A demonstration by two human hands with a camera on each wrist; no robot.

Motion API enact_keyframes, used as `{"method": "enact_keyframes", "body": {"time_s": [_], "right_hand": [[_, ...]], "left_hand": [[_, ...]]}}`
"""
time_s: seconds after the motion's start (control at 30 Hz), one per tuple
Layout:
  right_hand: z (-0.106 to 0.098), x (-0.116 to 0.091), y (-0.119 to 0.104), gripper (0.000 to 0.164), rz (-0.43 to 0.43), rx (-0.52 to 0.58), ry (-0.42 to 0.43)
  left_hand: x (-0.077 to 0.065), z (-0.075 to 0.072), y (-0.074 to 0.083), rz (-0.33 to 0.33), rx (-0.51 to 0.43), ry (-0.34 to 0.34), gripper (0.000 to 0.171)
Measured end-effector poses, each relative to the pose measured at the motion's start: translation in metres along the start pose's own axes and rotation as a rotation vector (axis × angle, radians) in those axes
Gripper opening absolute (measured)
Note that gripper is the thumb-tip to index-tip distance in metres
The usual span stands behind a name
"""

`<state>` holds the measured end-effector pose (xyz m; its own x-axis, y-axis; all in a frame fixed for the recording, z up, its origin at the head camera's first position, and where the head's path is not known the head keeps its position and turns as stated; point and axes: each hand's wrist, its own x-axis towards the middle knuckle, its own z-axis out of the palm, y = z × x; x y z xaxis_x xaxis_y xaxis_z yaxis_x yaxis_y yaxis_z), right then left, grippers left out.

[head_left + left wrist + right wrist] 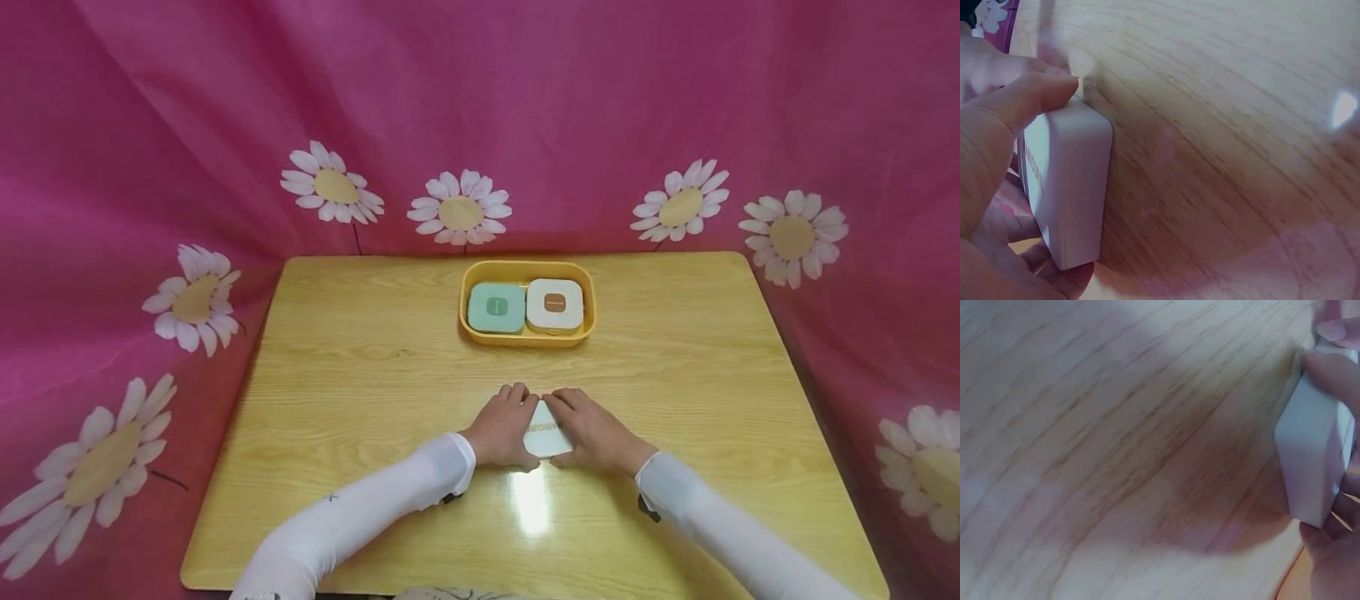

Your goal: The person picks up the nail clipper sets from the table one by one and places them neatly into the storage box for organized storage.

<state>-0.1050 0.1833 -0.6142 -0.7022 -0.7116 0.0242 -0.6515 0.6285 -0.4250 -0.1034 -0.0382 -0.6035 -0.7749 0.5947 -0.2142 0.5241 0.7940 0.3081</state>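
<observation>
A small white box (545,442) with rounded corners lies on the table in front of the person, brownish lettering that seems to read MANICURE across its top. From its left side the left hand (502,429) grips it, thumb at the near edge and fingers at the far one. The right hand (598,433) holds the opposite side in the same way. Up close in the left wrist view, the white box (1082,181) rests against the wood, and its lid is partly covered by the hand. The right wrist view shows its plain side wall (1310,444).
Behind the hands stands a yellow tray (528,340). In it sit a mint-green box (487,321) on the left and a white box with a brown square (572,292) on the right. The wooden table (337,375) is ringed by a pink flowered curtain (562,108).
</observation>
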Motion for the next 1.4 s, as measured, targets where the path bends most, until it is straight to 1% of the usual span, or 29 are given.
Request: {"method": "enact_keyframes", "body": {"time_s": [0.2, 0.3, 0.47, 0.6, 0.67, 0.77, 0.87, 1.0, 1.1, 1.2, 1.4], "right_hand": [[0.002, 0.004, 0.001, 0.093, -0.008, -0.003, 0.014], [0.000, 0.006, 0.000, 0.092, -0.009, -0.015, 0.020], [-0.005, 0.011, -0.001, 0.094, -0.007, -0.038, 0.020], [-0.008, 0.011, -0.005, 0.094, 0.002, -0.042, 0.006], [-0.009, 0.011, -0.007, 0.096, 0.004, -0.043, 0.001], [-0.010, 0.010, -0.010, 0.100, 0.007, -0.051, 0.006], [-0.012, 0.010, -0.013, 0.103, 0.020, -0.059, 0.019], [-0.016, 0.013, -0.017, 0.099, 0.014, -0.075, 0.043], [-0.023, 0.017, -0.018, 0.092, -0.014, -0.104, 0.062], [-0.033, 0.025, -0.017, 0.085, -0.023, -0.128, 0.077], [-0.053, 0.038, -0.013, 0.086, -0.008, -0.137, 0.065]], "left_hand": [[0.001, -0.001, -0.002, 0.038, 0.018, 0.013, 0.091], [0.000, -0.004, -0.002, 0.046, -0.008, 0.011, 0.091], [-0.001, -0.012, -0.004, 0.040, -0.062, -0.001, 0.097], [-0.003, -0.015, -0.006, 0.057, -0.081, -0.007, 0.097], [-0.004, -0.016, -0.007, 0.070, -0.079, -0.011, 0.095], [-0.005, -0.018, -0.010, 0.091, -0.042, -0.013, 0.096], [-0.005, -0.021, -0.012, 0.111, -0.022, 0.001, 0.097], [-0.004, -0.026, -0.013, 0.117, -0.051, 0.006, 0.095], [-0.003, -0.032, -0.014, 0.112, -0.089, -0.001, 0.093], [0.000, -0.042, -0.017, 0.110, -0.112, 0.008, 0.092], [0.006, -0.064, -0.022, 0.101, -0.132, 0.013, 0.088]]}}
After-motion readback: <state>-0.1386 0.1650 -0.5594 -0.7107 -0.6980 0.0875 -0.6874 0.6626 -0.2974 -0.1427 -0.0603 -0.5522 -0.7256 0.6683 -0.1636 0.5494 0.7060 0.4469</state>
